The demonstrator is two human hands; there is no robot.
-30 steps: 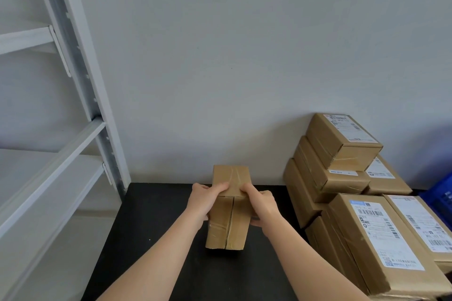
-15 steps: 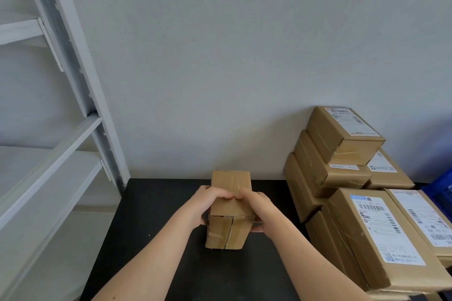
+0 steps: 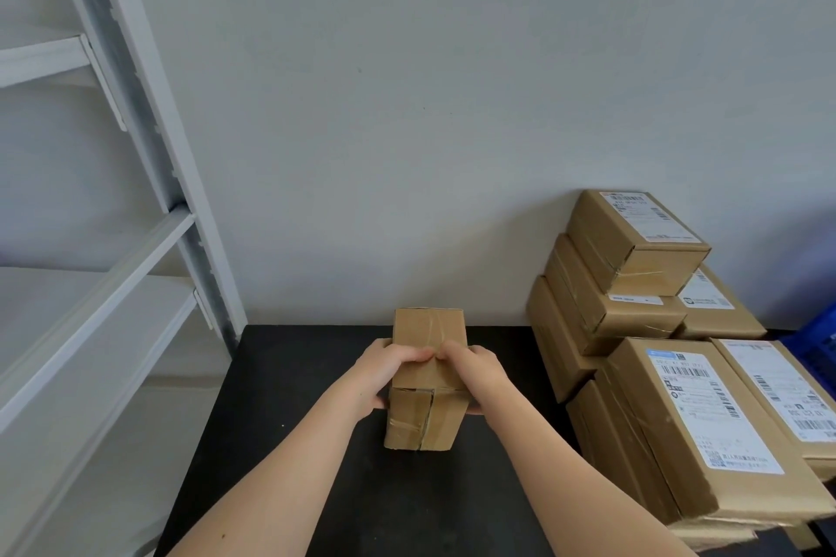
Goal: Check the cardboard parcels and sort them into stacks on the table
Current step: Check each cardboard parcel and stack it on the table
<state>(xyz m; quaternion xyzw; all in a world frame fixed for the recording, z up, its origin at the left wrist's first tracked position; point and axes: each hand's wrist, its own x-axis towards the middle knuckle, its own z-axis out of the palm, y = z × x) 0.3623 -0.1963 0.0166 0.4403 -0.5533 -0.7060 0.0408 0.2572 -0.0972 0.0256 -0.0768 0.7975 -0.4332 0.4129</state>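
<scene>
Held thing: a small brown cardboard parcel (image 3: 427,378), an oblong box stood on end, with its long plain face tilted up toward the camera.
Its surface: clear tape runs along the centre seam of the lower face, and a strip crosses the corner at 7 o'clock. The tape on the upper face is wrinkled. No label shows on the sides in view.
Where it is: over the middle of the black table (image 3: 289,443), toward its far edge. Whether its lower end touches the tabletop cannot be told.
Left hand (image 3: 384,369): grasps the parcel's side at 9 o'clock, with the thumb curled over the front face.
Right hand (image 3: 475,375): grasps the side at 3 o'clock in the same way. The two thumbs meet at the middle of the face.
To the parcel's 3 o'clock: a stack of brown cardboard parcels (image 3: 633,249) stands against the wall, with a white printed label on the top one.
To its 4 o'clock: larger flat cardboard parcels with barcode labels (image 3: 687,421) are piled at the table's near right edge, well apart from the hands.
To its 9 and 10 o'clock: a white metal shelving unit (image 3: 135,240) stands just beside the table's left edge.
At the far right edge of view: part of a blue plastic crate (image 3: 816,341) shows behind the piles.
Behind everything: a plain pale grey wall (image 3: 407,104).
In the way: only the hands, which cover the parcel's flanks and part of its front.
</scene>
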